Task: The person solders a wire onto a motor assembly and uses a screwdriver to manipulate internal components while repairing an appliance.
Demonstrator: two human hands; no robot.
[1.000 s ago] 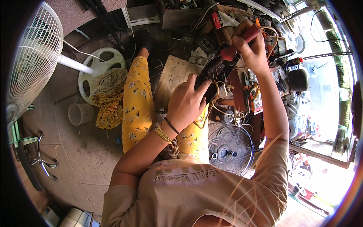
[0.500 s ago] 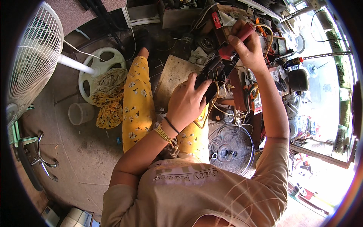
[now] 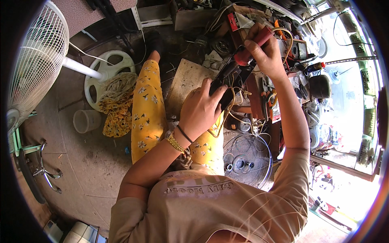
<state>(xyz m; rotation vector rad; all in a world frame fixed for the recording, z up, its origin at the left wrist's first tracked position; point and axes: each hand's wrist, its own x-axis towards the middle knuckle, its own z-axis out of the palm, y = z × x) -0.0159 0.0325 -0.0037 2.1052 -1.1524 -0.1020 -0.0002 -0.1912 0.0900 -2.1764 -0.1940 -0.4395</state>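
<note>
My left hand (image 3: 201, 107) is closed around a long black casing (image 3: 228, 99), held tilted above my right thigh. Thin wires run along the open face of this casing, and a tan cord (image 3: 221, 128) hangs from it in a loop over my leg. In my right hand (image 3: 267, 54) is a red-handled soldering iron (image 3: 263, 37), gripped between thumb and fingers. A pale cable leaves the back end of the handle. Its front end points down toward the upper part of the casing; the tip itself I cannot make out.
A wooden board (image 3: 188, 79) lies beyond my left hand. Right of it stands a cluttered bench with scissors (image 3: 269, 99) and tools. A fan grille (image 3: 249, 160) sits by my right leg. A standing fan (image 3: 38, 56) and a plastic tub (image 3: 86, 121) are at left.
The soldering iron's front end has dipped slightly toward the casing, and the casing has shifted a little. Both hands keep their holds.
</note>
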